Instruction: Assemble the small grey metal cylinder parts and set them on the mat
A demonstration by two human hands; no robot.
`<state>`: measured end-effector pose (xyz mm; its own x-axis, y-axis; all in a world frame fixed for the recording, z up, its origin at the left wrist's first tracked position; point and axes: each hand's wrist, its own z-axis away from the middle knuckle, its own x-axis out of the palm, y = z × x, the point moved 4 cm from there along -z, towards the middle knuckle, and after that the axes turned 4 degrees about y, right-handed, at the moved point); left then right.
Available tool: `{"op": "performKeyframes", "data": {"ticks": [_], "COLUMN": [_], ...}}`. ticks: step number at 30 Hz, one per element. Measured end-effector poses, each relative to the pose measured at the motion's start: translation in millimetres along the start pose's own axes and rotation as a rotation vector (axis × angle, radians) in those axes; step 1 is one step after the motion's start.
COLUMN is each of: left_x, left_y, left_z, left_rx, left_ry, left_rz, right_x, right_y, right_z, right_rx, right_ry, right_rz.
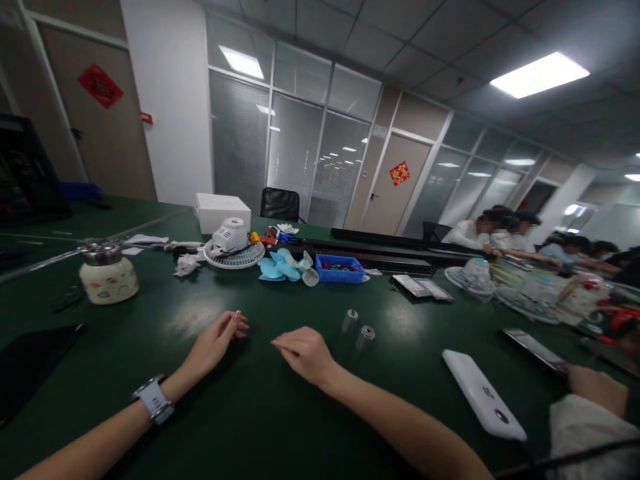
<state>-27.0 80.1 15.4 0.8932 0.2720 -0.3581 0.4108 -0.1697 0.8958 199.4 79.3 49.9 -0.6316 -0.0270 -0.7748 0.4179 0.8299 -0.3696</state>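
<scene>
My left hand (223, 340), with a watch (154, 400) on its wrist, is just over the green table (200, 440). Its fingers are loosely bent and apart, and I see nothing in them. To its right, my right hand (306, 355) has its fingers curled and pressed together, pointing left. Whatever those fingers hold, if anything, is hidden. The two hands are apart. Just right of my right hand stand two small grey metal cylinders (350, 321), (365, 339), upright and touching neither hand.
Farther back are a white fan part (231, 239), light-blue fan blades (277, 265) and a blue tray (340, 270) of small parts. A jar (107, 273) stands left. A white device (483, 393) lies right, near another person's hand (595, 387) by a phone (533, 348).
</scene>
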Motion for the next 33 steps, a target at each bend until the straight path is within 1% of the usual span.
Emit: {"op": "performKeyframes", "data": {"ticks": [1,2,3,5,6,7,8,9,11,14,17,22,29,33], "left_x": [-0.4,-0.4,-0.1,1.1,1.8,2.5,2.9,3.2,3.4,2.5,1.8,1.0,0.8,1.9], "left_y": [-1.2,-2.1,-2.8,-2.9,-2.4,-1.3,0.3,2.3,5.9,5.7,-2.6,-14.6,-10.2,-8.3], "left_z": [-0.3,-0.6,-1.0,-1.9,-2.2,-2.4,-2.4,-2.2,-1.6,-1.4,-2.9,-5.5,-4.2,-3.0], "left_rx": [0.003,0.008,0.015,0.025,0.024,0.023,0.022,0.021,0.019,0.01,0.006,0.0,0.009,0.009], "left_ry": [-0.009,-0.019,-0.03,-0.045,-0.047,-0.048,-0.045,-0.042,-0.039,-0.038,-0.052,-0.071,-0.073,-0.08], "left_rz": [-0.011,-0.023,-0.036,-0.066,-0.08,-0.09,-0.097,-0.101,-0.11,-0.131,-0.14,-0.152,-0.176,-0.156], "right_x": [-20.1,-42.0,-65.0,-106.9,-122.9,-134.2,-140.7,-142.7,-138.4,-129.8,-128.1,-129.9,-125.6,-125.9], "right_y": [8.0,18.0,29.0,54.6,67.1,78.4,87.9,94.9,100.8,94.9,87.4,84.2,85.6,82.4], "right_z": [10.3,21.6,33.9,59.8,71.9,82.1,89.6,94.3,96.6,92.7,90.9,94.3,95.6,96.9], "right_rx": [0.033,0.06,0.075,0.181,0.253,0.331,0.403,0.46,0.517,0.507,0.492,0.466,0.483,0.466], "right_ry": [0.057,0.143,0.26,0.506,0.602,0.658,0.673,0.649,0.559,0.493,0.482,0.479,0.453,0.409], "right_rz": [0.022,0.059,0.103,0.191,0.219,0.225,0.208,0.171,0.079,0.021,0.052,0.112,0.144,0.251]}}
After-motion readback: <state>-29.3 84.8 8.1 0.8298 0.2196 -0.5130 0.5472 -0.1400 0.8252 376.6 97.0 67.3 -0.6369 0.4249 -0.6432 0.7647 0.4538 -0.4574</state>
